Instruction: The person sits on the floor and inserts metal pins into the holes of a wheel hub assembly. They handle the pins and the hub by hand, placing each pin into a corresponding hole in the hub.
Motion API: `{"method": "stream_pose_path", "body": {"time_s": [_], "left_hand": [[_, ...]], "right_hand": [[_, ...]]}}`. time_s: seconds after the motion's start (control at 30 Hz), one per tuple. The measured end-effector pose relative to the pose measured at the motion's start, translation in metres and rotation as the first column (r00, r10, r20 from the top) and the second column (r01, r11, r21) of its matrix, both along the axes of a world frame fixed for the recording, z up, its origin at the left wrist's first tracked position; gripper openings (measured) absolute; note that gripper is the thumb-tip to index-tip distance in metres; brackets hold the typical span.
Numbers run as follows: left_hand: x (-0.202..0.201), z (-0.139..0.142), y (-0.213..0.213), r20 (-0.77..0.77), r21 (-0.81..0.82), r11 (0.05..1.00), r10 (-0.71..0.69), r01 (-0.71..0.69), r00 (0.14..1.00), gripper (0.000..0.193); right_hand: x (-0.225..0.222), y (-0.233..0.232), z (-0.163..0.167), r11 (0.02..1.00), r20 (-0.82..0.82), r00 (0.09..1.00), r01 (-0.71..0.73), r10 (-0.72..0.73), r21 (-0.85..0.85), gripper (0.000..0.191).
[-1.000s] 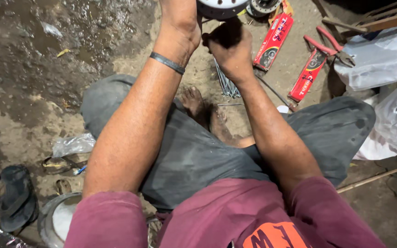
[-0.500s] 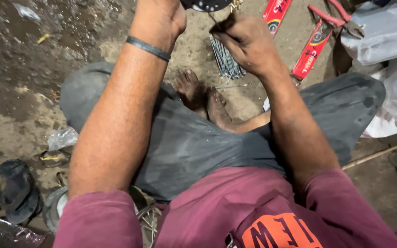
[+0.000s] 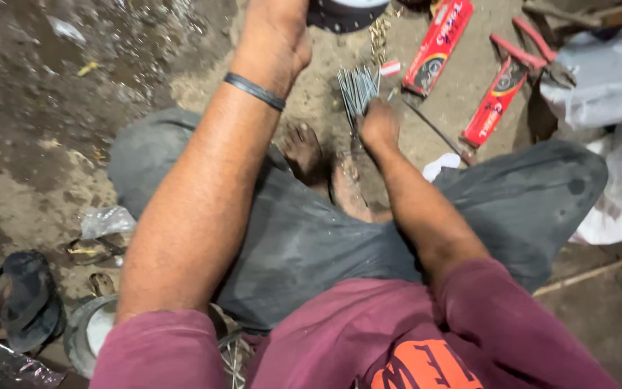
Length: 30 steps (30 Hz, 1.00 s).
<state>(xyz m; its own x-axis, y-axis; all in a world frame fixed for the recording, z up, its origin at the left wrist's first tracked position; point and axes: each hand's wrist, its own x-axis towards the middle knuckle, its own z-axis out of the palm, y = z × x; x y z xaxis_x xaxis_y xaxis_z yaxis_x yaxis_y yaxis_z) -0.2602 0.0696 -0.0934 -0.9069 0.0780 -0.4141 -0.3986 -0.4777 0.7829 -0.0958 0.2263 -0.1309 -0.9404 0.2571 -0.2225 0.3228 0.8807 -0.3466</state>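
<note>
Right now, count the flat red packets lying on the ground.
2. One red packet lies at the top, right of the bundle of thin metal rods. The other red packet lies further right, beside the red-handled pliers. More may be hidden beyond the frame.

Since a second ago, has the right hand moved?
Yes. The right hand has dropped from the round dark part down to the bundle of thin metal rods on the ground.

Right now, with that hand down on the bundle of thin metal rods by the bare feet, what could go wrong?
1. The right hand grips a fanned bundle of thin metal rods just beyond the bare feet; a slipped rod could jab a foot.
2. The left hand steadies a round dark part at the frame's top edge; one-handed, it might tip.
3. Red packets and red-handled pliers lie on the dirt nearby and may get knocked.
</note>
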Motion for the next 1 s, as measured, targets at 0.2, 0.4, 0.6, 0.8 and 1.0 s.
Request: {"method": "stream_pose_path", "body": {"time_s": [0.2,0.4,0.6,0.8,1.0], "left_hand": [[-0.016,0.038,0.012,-0.118,0.111,0.99,0.101,-0.088,0.988,0.021],[-0.021,0.056,0.01,-0.189,0.2,0.973,0.156,-0.117,0.97,0.029],[-0.018,0.061,0.005,-0.149,0.19,0.974,0.148,-0.119,0.978,0.029],[-0.012,0.071,-0.003,-0.231,0.221,0.974,0.1,-0.048,0.968,0.029],[-0.003,0.085,-0.005,-0.274,0.346,0.938,0.073,0.028,0.959,0.021]], "right_hand": [[0.002,0.002,0.026,0.99,0.249,0.959,0.138,-0.138,0.019,0.027],[-0.002,0.027,0.037,0.919,-0.1,0.977,0.141,-0.19,-0.368,0.029],[-0.027,0.034,0.112,0.691,-0.297,0.933,-0.079,-0.202,-0.718,0.005],[-0.013,0.002,0.251,0.555,-0.725,0.665,-0.54,-0.18,-0.633,0.016],[-0.015,-0.031,0.278,0.643,-0.795,0.585,-0.549,-0.161,-0.534,0.016]]}}
